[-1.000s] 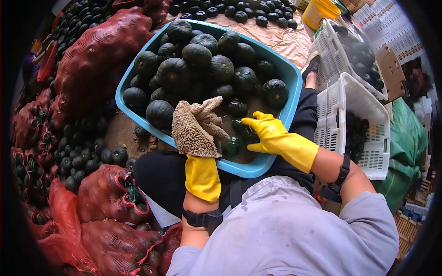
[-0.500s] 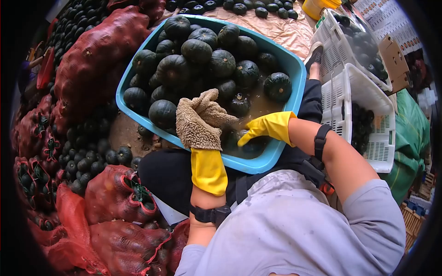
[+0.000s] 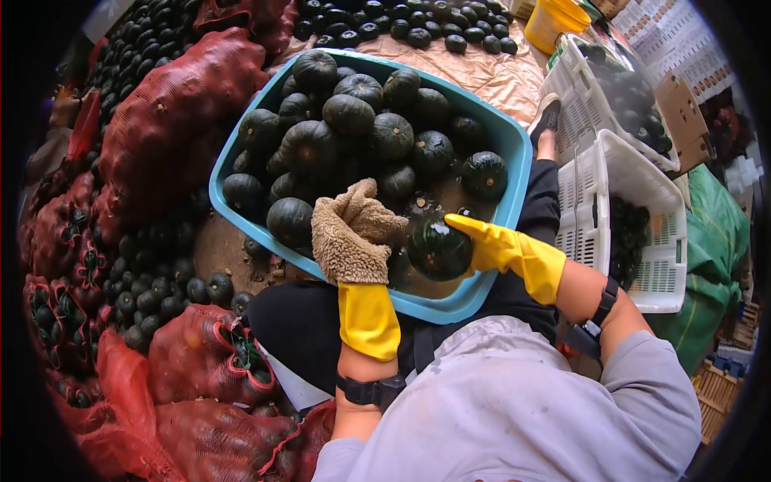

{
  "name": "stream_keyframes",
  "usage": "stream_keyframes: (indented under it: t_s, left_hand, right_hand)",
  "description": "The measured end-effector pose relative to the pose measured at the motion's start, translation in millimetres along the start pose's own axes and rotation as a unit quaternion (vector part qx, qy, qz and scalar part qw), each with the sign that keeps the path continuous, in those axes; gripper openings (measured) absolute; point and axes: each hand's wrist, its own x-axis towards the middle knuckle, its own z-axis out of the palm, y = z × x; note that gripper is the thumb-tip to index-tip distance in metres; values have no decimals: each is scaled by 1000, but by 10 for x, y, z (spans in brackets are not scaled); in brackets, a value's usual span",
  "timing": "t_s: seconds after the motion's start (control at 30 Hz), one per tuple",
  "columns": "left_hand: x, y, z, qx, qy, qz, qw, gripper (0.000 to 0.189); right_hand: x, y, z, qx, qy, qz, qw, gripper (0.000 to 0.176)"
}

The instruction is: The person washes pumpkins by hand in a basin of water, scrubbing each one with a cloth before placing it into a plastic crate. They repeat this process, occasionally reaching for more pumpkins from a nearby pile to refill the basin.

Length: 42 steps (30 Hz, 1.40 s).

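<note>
My right hand [image 3: 514, 253], in a yellow rubber glove, grips a wet dark green pumpkin [image 3: 439, 251] from its right side, over the water at the tub's near end. Over my left hand [image 3: 353, 237] is a tan fleecy mitt, with a yellow glove cuff showing below it. That hand is cupped and open just left of the gripped pumpkin, its mitt tip close to the pumpkin's side. The blue tub [image 3: 229, 210] holds a heap of dark green pumpkins [image 3: 309, 146] and murky water. Another pumpkin [image 3: 289, 222] lies left of the mitt.
Red mesh sacks [image 3: 177, 104] crowd the left side, with loose pumpkins [image 3: 148, 293] among them. White crates [image 3: 590, 209] with dark produce stand right of the tub. A yellow bucket [image 3: 554, 22] is at the back, near rows of pumpkins on a tan sheet [image 3: 482, 76].
My right hand has taken hold of a pumpkin from the water and raised it beside the mitt. My left hand has stayed nearly in place, its mitt curled more.
</note>
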Motion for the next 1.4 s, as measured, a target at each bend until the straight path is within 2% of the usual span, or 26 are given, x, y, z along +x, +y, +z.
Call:
stream_keyframes:
  t_s: [0.07,0.13,0.2,0.23,0.27,0.3,0.33,0.43,0.53,0.6,0.67,0.7,0.8,0.87,0.93,1.0,1.03,1.07,1.1,1.13,1.17,1.2,1.3,1.33,1.37,1.4]
  left_hand:
    - [-15,37,-4,-23,-9,-26,999,64]
    - [-54,38,25,-12,8,-14,1000,66]
    - [26,-8,-65,-49,-37,-7,998,64]
    - [-30,-25,23,-33,0,10,999,66]
    - [-61,49,87,-49,37,-26,998,64]
    - [-132,87,194,-53,34,-17,998,62]
    - [-207,82,241,-56,37,-12,998,61]
    - [-53,27,52,-53,-25,1,998,59]
    - [177,-88,-150,-53,-73,37,995,54]
    - [222,-67,-137,-46,-116,19,992,37]
    - [145,32,42,-127,-86,-68,986,23]
    - [151,38,26,-175,-156,-94,968,27]
    - [116,-3,104,-120,-43,-74,989,31]
    - [112,-49,140,-86,7,-52,995,31]
    - [60,-84,228,-47,72,-18,996,31]
    - [-65,-81,374,-8,159,30,987,31]
    - [195,-130,-50,-64,27,-37,997,25]
    - [185,-123,55,206,9,106,973,23]
    - [113,-117,219,457,-7,240,857,22]
    - [15,-125,371,667,-22,349,658,22]
    - [-65,-171,460,814,-37,425,395,22]
    - [-140,-262,469,776,-51,445,444,26]
    - [-337,-503,639,839,-58,408,356,47]
    - [-333,-494,533,799,-80,439,403,53]
    - [-329,-483,430,756,-105,468,445,59]
    - [-226,-406,311,716,-126,480,490,61]
  right_hand:
    - [-63,-155,95,270,-30,125,954,93]
    - [-142,-904,96,559,25,302,772,72]
    - [-61,-1460,23,516,98,280,803,67]
    - [54,-1512,-231,478,120,226,840,61]
    - [374,-1499,-563,522,170,122,827,58]
    - [350,-1969,-810,112,107,10,988,54]
    - [326,-2438,-1058,-319,164,-102,928,51]
    - [839,-2193,-1595,-51,133,-207,968,39]
    - [998,-1929,-1262,-143,-69,133,978,43]
    - [846,-1776,-552,-420,-10,239,876,72]
    - [1045,-986,-13,-432,80,195,877,93]
    - [1162,-904,313,-421,171,252,854,102]
    - [1241,-653,618,-402,297,247,830,95]
    - [1179,-679,254,-271,194,201,921,92]
    - [971,-920,-55,-67,99,223,967,81]
    - [641,-874,-4,162,82,75,980,77]
    - [497,-923,91,285,75,10,956,77]
    - [350,-1191,259,417,100,-37,903,79]
    - [197,-1502,418,234,161,-67,956,83]
    - [227,-1460,621,8,228,-182,956,80]
    - [300,-1416,639,-46,303,-234,923,76]
    - [363,-1385,646,-99,373,-279,879,73]
    - [632,-1375,350,-32,513,-128,848,59]
    - [637,-1427,318,27,524,-102,845,57]
    - [588,-1357,546,41,513,-178,839,58]
    - [355,-1416,682,4,409,-181,894,65]
